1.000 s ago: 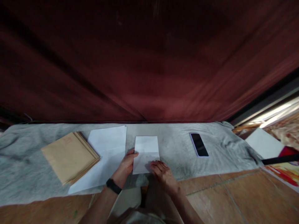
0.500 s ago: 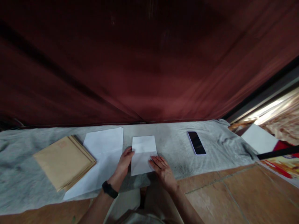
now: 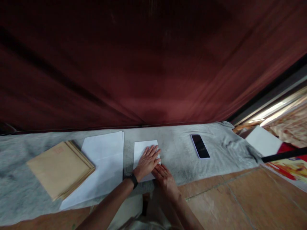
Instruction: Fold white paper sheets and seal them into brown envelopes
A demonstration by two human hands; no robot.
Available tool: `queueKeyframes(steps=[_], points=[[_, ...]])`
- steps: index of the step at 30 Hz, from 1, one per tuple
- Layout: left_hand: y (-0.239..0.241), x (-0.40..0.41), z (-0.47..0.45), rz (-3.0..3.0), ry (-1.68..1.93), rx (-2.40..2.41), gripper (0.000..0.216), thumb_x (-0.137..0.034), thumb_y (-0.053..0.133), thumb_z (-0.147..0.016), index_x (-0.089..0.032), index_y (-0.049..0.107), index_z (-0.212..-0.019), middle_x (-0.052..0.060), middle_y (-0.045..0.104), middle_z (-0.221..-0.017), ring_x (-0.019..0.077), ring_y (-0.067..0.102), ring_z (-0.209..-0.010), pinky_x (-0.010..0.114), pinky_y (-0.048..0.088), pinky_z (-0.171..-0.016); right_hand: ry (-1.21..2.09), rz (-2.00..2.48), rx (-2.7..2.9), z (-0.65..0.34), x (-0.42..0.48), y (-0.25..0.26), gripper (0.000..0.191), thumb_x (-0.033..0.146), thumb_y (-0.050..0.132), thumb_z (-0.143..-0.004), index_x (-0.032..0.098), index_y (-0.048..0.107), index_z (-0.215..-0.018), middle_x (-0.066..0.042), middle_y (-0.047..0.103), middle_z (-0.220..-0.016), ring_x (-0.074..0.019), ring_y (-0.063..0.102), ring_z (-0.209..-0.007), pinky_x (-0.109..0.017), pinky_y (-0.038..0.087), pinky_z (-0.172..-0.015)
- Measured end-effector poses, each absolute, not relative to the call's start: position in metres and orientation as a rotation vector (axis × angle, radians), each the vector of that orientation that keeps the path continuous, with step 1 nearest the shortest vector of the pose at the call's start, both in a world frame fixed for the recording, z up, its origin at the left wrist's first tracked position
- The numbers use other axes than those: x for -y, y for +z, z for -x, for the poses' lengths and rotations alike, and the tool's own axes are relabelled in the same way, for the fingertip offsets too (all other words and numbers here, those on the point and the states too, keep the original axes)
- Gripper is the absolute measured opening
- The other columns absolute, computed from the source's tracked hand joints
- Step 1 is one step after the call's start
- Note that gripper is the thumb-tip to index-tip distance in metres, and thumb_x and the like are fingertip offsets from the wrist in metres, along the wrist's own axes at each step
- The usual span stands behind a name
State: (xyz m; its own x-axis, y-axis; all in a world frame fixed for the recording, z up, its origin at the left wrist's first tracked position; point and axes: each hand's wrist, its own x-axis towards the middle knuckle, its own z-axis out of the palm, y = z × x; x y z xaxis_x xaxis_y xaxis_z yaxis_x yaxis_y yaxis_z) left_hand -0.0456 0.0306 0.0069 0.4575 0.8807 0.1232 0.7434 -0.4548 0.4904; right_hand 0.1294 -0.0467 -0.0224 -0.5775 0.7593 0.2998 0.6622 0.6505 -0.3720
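Note:
A folded white sheet of paper lies on a grey cloth spread on the floor. My left hand, with a black band on the wrist, lies flat on the sheet with its fingers spread. My right hand rests flat at the sheet's near right corner, fingers stretched out and touching the paper's edge. Neither hand holds anything.
A stack of white sheets lies left of the folded paper, and a pile of brown envelopes further left. A dark phone lies on the cloth to the right. A dark red curtain hangs behind. Tiled floor is at lower right.
My left hand has moved from the sheet's left edge onto its top and now lies flat across it. My right hand has stayed at the near right corner.

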Motion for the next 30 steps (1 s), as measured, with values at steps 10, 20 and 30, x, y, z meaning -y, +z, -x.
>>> queueKeyframes(steps=[10, 20, 30], points=[[-0.008, -0.06, 0.1, -2.167, 0.693, -1.631, 0.057, -0.045, 0.047, -0.099, -0.023, 0.048, -0.152, 0.01, 0.041, -0.161, 0.0281, 0.027, -0.155, 0.05, 0.009, -0.128, 0.281, 1.105, 2.397, -0.131, 0.049, -0.021, 0.059, 0.005, 0.052, -0.092, 0.023, 0.05, -0.147, -0.01, 0.057, -0.149, -0.0236, 0.053, -0.139, -0.05, 0.047, -0.116], [0.002, -0.057, 0.043, -2.27, 0.52, -1.28, 0.052, -0.037, 0.043, -0.1, -0.023, 0.049, -0.15, 0.006, 0.044, -0.16, 0.0215, 0.031, -0.153, 0.044, 0.012, -0.129, 0.284, 1.149, 2.395, -0.128, 0.05, -0.019, 0.06, 0.005, 0.055, -0.088, 0.02, 0.053, -0.145, -0.011, 0.06, -0.146, -0.024, 0.054, -0.137, -0.049, 0.046, -0.117], [0.003, -0.059, 0.071, -2.076, 0.645, -1.486, 0.051, -0.033, 0.049, -0.097, -0.019, 0.054, -0.146, 0.01, 0.045, -0.159, 0.0252, 0.035, -0.151, 0.046, 0.019, -0.128, 0.276, 1.133, 2.376, -0.13, 0.05, -0.02, 0.059, 0.006, 0.055, -0.09, 0.022, 0.052, -0.146, -0.009, 0.059, -0.147, -0.0224, 0.053, -0.138, -0.048, 0.046, -0.117]])
